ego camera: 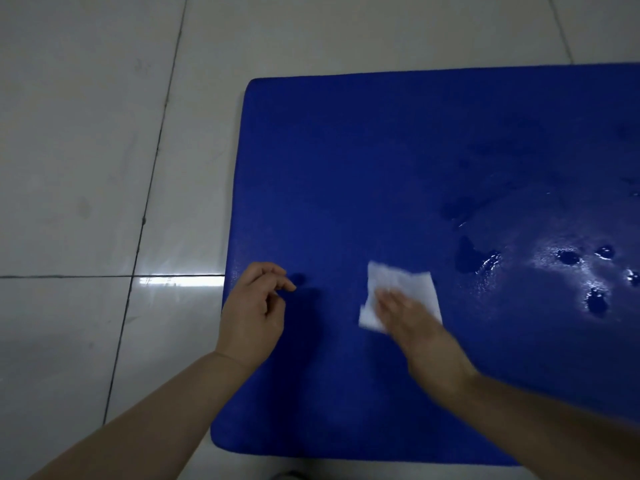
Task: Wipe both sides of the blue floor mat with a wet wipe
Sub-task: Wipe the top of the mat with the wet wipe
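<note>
Glossy pale grey-white tiled floor (86,150), filling the left side and the far strip of the view. Dark grout lines (157,143) between large tiles: one long line slanting from the far edge down toward the near left, crossed by another (69,276) running across at about mid-height; a further line (560,29) slanting at the far right corner. Bright white glare of a lamp (180,281) on the tile just below the crossing line. Faint scuffs and smudges on the tiles at the left. Small grey shape (287,475) at the near edge, cut off by the frame, too little shown to tell what.
</note>
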